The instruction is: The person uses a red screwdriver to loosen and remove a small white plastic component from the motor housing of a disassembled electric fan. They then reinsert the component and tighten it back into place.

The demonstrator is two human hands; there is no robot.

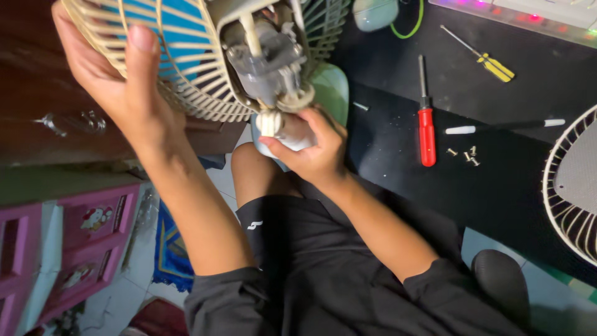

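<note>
Left hand (118,81) cups the cream wire fan guard (193,81) from the side, fingers spread wide over the ribs and thumb flat on top; right hand (311,146) has thumb and forefingers pinched round the white neck joint (273,127) directly under the grey fan motor (267,62), all held up over the lap. Judgement: the joint work goes best with the left hand bracing the guard steady while the right keeps a square, close grip. Red screwdriver (426,121) and loose screws (465,154) lie apart on the black mat (516,186).

Screwdrivers (426,127) and screws (467,154) – obstacles right of fan (205,62)
</note>
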